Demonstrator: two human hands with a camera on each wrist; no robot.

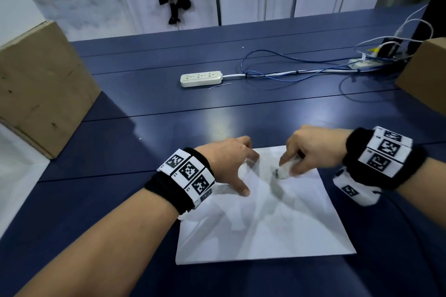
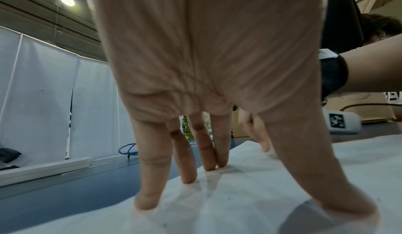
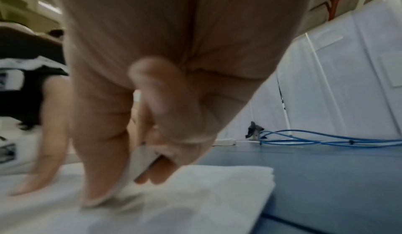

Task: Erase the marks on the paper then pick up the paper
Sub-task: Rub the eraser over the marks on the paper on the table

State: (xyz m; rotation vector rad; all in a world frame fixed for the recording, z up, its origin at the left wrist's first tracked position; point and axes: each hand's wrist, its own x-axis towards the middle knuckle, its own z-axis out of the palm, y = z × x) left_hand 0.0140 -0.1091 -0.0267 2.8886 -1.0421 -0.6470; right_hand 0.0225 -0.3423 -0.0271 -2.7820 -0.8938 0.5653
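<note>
A white sheet of paper (image 1: 265, 219) lies on the dark blue table near me. My left hand (image 1: 231, 164) presses its far left part with spread straight fingers (image 2: 150, 194) and thumb. My right hand (image 1: 301, 154) pinches a white eraser (image 1: 286, 169) and holds it down on the far part of the paper (image 3: 195, 194), where a faint grey smudge (image 1: 276, 188) shows. In the right wrist view the eraser (image 3: 141, 162) sits between thumb and fingers, blurred.
A white power strip (image 1: 201, 77) and blue cables (image 1: 289, 65) lie farther back on the table (image 1: 169, 108). Cardboard boxes stand at the left (image 1: 38, 87) and the right edge (image 1: 424, 75). White curtains hang behind.
</note>
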